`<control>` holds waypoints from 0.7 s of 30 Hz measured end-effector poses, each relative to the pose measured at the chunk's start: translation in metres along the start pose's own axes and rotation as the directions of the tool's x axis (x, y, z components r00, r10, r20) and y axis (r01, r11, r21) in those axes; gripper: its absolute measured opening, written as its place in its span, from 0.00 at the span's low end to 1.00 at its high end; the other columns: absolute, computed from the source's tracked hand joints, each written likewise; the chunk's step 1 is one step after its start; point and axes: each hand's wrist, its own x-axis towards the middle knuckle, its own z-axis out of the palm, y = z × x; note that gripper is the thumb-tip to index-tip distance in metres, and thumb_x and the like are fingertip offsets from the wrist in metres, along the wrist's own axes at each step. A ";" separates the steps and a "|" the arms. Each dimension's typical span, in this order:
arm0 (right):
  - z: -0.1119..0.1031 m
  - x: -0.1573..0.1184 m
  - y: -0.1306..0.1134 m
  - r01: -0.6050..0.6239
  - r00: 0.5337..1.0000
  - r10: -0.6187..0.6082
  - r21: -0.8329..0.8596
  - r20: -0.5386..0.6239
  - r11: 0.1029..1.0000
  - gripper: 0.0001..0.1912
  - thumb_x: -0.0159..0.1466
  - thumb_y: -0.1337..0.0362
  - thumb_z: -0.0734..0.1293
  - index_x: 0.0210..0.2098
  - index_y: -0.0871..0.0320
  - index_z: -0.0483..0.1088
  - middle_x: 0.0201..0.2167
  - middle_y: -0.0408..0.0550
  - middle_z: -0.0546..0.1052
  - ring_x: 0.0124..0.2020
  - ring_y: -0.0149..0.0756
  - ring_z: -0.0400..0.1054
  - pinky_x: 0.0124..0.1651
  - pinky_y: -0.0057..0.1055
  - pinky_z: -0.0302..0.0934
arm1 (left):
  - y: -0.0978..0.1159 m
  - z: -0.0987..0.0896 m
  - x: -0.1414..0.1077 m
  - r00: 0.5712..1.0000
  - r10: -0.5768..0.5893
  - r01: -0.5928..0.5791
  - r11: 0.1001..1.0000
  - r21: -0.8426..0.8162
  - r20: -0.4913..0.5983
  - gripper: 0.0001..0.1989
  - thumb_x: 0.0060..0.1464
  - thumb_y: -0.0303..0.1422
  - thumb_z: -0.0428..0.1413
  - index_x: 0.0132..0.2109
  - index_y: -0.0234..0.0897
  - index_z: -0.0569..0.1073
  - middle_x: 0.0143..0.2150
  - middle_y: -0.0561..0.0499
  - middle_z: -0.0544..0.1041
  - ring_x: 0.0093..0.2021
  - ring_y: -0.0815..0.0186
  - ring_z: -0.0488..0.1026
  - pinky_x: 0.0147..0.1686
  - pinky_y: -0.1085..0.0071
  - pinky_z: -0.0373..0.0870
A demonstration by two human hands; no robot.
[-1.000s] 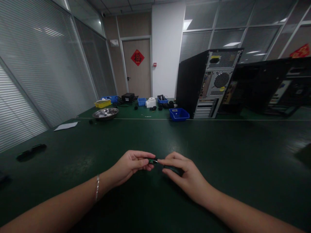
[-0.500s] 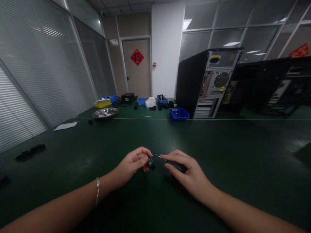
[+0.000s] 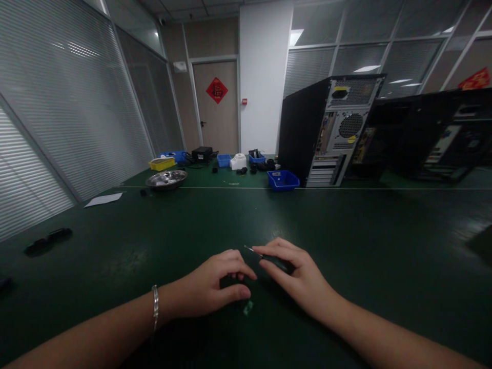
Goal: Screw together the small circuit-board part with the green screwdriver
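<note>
Two bare hands of yours are low over the dark green table [image 3: 192,220]. Your left hand [image 3: 219,282], with a bracelet [image 3: 155,307] at the wrist, has its thumb and forefinger spread apart; whether the curled fingers behind hold anything is hidden. Just beside that thumb, on the near side, is the small green piece [image 3: 248,307] — too dim to make out in detail. Your right hand [image 3: 300,264] pinches a slim tool [image 3: 252,250] between thumb and fingers, its dark handle partly under the palm, its thin metal tip pointing up and left, clear of the green piece. Farther off stand a blue bin [image 3: 283,182], a shiny metal bowl [image 3: 166,179] and a black computer case [image 3: 302,133]; a white sheet [image 3: 103,200] lies at left.
</note>
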 end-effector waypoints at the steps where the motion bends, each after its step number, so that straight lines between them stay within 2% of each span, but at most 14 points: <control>1: 0.000 0.000 0.000 0.002 1.000 -0.002 0.000 0.003 1.000 0.12 0.63 0.66 0.64 0.46 0.55 0.72 0.36 0.48 0.73 0.38 0.35 0.68 0.42 0.31 0.63 | -0.001 -0.003 0.000 1.000 0.008 -0.008 1.000 -0.019 0.025 0.18 0.53 0.39 0.56 0.50 0.42 0.70 0.45 0.47 0.69 0.44 0.63 0.66 0.44 0.67 0.64; 4: 0.000 -0.001 0.000 -0.001 1.000 0.001 -0.019 0.028 1.000 0.13 0.63 0.65 0.64 0.47 0.55 0.71 0.37 0.48 0.72 0.39 0.36 0.67 0.43 0.32 0.62 | -0.003 -0.011 -0.001 0.992 0.049 -0.044 0.998 -0.043 0.120 0.28 0.42 0.39 0.64 0.52 0.45 0.68 0.50 0.48 0.66 0.50 0.59 0.64 0.50 0.63 0.62; 7: 0.000 -0.003 -0.003 0.003 0.997 0.002 -0.068 0.072 0.998 0.17 0.61 0.64 0.66 0.50 0.55 0.68 0.37 0.46 0.70 0.38 0.34 0.66 0.41 0.30 0.60 | -0.008 -0.015 0.000 0.985 0.060 -0.052 0.997 -0.055 0.163 0.26 0.39 0.37 0.66 0.49 0.45 0.70 0.49 0.49 0.67 0.50 0.60 0.64 0.50 0.63 0.61; 9: 0.000 -0.006 -0.005 0.017 0.993 -0.003 -0.114 0.121 0.993 0.19 0.59 0.62 0.68 0.49 0.54 0.67 0.33 0.43 0.69 0.35 0.32 0.65 0.38 0.28 0.59 | -0.012 -0.014 0.001 0.992 0.036 -0.024 0.995 -0.094 0.124 0.23 0.40 0.35 0.65 0.46 0.43 0.72 0.46 0.50 0.67 0.47 0.61 0.65 0.47 0.65 0.63; 11: 0.002 -0.009 -0.007 0.016 0.984 0.015 -0.172 0.179 0.985 0.18 0.56 0.59 0.70 0.45 0.55 0.68 0.29 0.41 0.67 0.30 0.30 0.64 0.33 0.25 0.57 | -0.017 -0.011 0.002 0.999 -0.011 0.019 0.979 -0.203 0.044 0.22 0.39 0.33 0.66 0.45 0.41 0.72 0.45 0.50 0.67 0.43 0.64 0.66 0.43 0.67 0.65; 13: 0.004 -0.011 -0.008 0.006 0.970 0.053 -0.241 0.238 0.970 0.17 0.54 0.55 0.71 0.40 0.55 0.69 0.28 0.39 0.68 0.27 0.29 0.63 0.29 0.24 0.54 | -0.022 -0.008 0.004 0.997 -0.079 0.066 0.922 -0.380 -0.018 0.22 0.40 0.30 0.66 0.45 0.39 0.71 0.42 0.51 0.67 0.40 0.67 0.67 0.40 0.69 0.65; 16: 0.009 -0.012 -0.012 0.017 0.952 0.093 -0.353 0.291 0.935 0.20 0.52 0.49 0.71 0.38 0.55 0.69 0.30 0.40 0.72 0.28 0.30 0.65 0.28 0.24 0.53 | -0.028 -0.004 0.005 0.985 -0.170 0.127 0.771 -0.624 -0.009 0.23 0.43 0.25 0.63 0.47 0.37 0.68 0.39 0.52 0.70 0.39 0.68 0.69 0.40 0.69 0.66; 18: 0.012 -0.012 -0.015 0.038 0.947 0.100 -0.419 0.304 0.907 0.21 0.51 0.47 0.71 0.37 0.55 0.69 0.31 0.41 0.73 0.29 0.31 0.66 0.29 0.24 0.52 | -0.029 -0.003 0.005 0.980 -0.198 0.141 0.704 -0.696 -0.002 0.23 0.43 0.24 0.63 0.47 0.36 0.67 0.39 0.51 0.72 0.40 0.67 0.71 0.42 0.67 0.66; 21: 0.014 -0.012 -0.021 0.051 0.940 0.116 -0.468 0.321 0.882 0.17 0.53 0.50 0.71 0.36 0.54 0.70 0.32 0.42 0.73 0.30 0.32 0.67 0.29 0.25 0.52 | -0.027 -0.003 0.006 0.978 -0.210 0.136 0.682 -0.719 -0.014 0.23 0.43 0.23 0.62 0.48 0.35 0.67 0.40 0.49 0.73 0.41 0.65 0.72 0.44 0.64 0.67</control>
